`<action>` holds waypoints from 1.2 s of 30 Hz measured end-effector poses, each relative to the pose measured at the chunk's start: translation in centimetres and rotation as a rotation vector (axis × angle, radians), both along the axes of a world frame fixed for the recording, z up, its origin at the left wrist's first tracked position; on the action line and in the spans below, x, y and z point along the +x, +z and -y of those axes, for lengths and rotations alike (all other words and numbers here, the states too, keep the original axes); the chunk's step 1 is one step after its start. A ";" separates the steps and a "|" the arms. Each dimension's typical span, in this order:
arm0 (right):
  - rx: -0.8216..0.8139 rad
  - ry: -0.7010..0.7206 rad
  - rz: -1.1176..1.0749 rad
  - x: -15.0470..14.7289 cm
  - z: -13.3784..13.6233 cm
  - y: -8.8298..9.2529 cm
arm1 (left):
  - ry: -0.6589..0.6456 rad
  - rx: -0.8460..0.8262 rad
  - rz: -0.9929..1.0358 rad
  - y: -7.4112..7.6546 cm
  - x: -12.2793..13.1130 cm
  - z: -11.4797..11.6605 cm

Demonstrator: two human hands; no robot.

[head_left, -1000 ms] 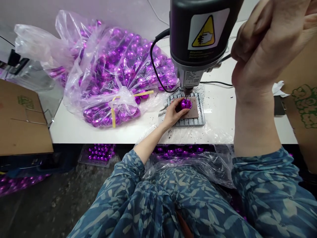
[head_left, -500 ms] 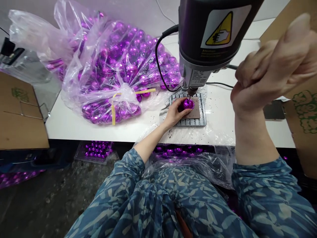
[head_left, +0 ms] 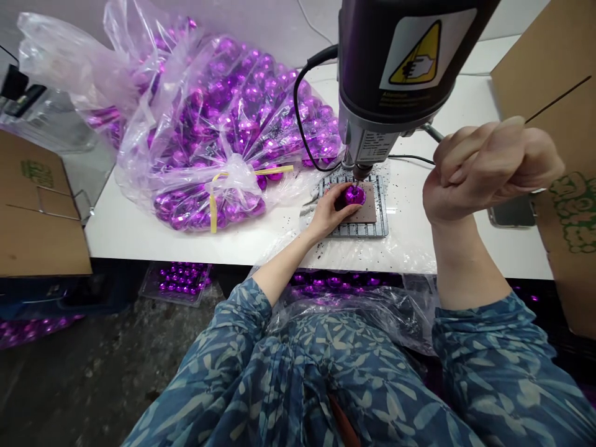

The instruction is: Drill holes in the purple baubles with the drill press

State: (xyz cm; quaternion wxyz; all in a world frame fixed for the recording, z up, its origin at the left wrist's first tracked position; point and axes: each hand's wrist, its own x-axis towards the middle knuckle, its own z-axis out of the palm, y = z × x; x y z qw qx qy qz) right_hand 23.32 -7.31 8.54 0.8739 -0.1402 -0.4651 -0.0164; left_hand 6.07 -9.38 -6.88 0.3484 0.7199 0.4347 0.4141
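Note:
My left hand has its thumb and fingers closed around a shiny purple faceted ball. The ball rests on a brown square board, which lies on the slotted grey base plate of a drill press. Directly above the ball is the drill's chuck, its thin bit reaching down to the top of the ball. My right hand is in a fist at the right of the machine, wrapped around the drill press lever; most of that lever is hidden by the fingers.
A large clear bag of purple balls, tied with yellow ribbon, fills the table's left side. Cardboard boxes stand left and right. A phone lies by my right wrist. Dark shavings dot the white table.
My right fist has come down and slightly left, and more of the phone now shows behind it. My left hand and the purple ball have stayed in place under the bit.

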 end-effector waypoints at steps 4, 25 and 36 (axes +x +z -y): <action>0.016 -0.028 0.023 1.0 -0.7 -1.8 | -0.001 0.008 -0.005 0.0 0.0 0.0; -0.276 0.283 0.054 -0.6 -0.4 7.1 | 0.166 0.032 0.020 0.9 0.6 2.2; -0.429 0.207 0.063 -0.1 -1.7 7.4 | -0.128 0.148 -0.320 3.5 -8.5 9.2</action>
